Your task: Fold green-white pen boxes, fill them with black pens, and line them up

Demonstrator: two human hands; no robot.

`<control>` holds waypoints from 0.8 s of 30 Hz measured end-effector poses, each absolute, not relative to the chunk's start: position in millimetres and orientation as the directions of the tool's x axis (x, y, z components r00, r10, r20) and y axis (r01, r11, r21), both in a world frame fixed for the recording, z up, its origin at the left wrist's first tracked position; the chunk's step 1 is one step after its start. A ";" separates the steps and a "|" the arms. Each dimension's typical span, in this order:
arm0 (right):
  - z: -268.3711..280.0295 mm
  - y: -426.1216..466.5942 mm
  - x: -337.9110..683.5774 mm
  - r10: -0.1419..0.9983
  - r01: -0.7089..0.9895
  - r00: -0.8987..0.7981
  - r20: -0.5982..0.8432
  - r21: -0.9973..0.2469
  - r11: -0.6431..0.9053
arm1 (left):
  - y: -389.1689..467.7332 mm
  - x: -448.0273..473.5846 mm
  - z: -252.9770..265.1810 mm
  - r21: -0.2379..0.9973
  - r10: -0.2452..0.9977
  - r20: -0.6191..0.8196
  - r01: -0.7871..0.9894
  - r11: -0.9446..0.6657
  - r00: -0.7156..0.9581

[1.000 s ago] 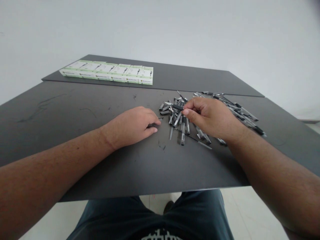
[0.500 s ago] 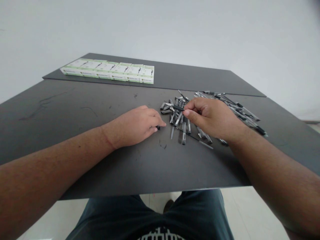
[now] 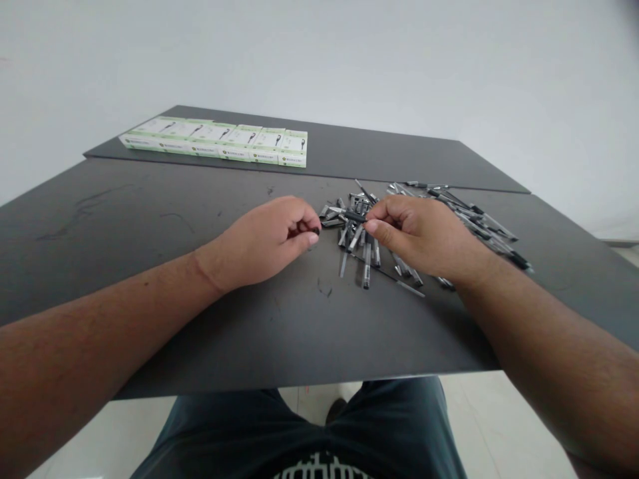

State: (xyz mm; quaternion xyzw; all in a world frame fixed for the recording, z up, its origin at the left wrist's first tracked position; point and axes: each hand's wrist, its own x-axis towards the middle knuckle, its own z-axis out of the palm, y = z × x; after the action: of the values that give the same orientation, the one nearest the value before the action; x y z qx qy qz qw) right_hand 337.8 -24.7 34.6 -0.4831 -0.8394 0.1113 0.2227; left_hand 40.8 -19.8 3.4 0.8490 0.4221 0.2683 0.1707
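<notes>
From here I can see the right hand (image 3: pixel 424 233) pinching a dark-gripped pen part (image 3: pixel 354 216) between thumb and forefinger, the fingertips closed on its rear end; its slim, pale tip sticks out leftward, toward the other hand. That wrist is nearly straight, the forearm slanting in from the lower right, knuckles up. The left hand (image 3: pixel 264 239) is curled, back upward, thumb pressed to the bent forefinger around a small dark piece (image 3: pixel 315 231), most of it hidden, just short of the pen part's tip. Under and around the right hand's fingers lies a heap of pen pieces (image 3: pixel 367 259), with more pens (image 3: pixel 492 233) beyond that wrist, all on the grey table (image 3: pixel 279 339). Farther back, to the left, stands a row of green-and-white boxes (image 3: pixel 234 143).
</notes>
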 end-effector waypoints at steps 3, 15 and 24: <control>34.9 -25.4 337.6 0.863 0.760 -0.433 0.262 -0.408 0.506 | -21.3 42.7 7.5 0.743 0.909 0.247 0.536 -0.401 0.337; 35.0 -28.6 335.5 0.844 0.732 -0.494 0.207 -0.425 0.533 | -17.6 47.5 6.6 0.976 0.986 0.008 -0.215 0.028 0.166; 29.6 -29.3 333.8 0.826 0.698 -0.521 0.217 -0.448 0.558 | -23.2 52.9 3.7 0.960 0.967 -0.034 -0.262 0.102 0.252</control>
State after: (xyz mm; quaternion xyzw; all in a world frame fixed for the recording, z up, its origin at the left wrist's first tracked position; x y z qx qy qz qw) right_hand 333.8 -29.3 29.6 -0.4439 -0.8583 0.1543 0.2061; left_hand 52.9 -23.2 3.7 0.4665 0.3778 0.4812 0.6388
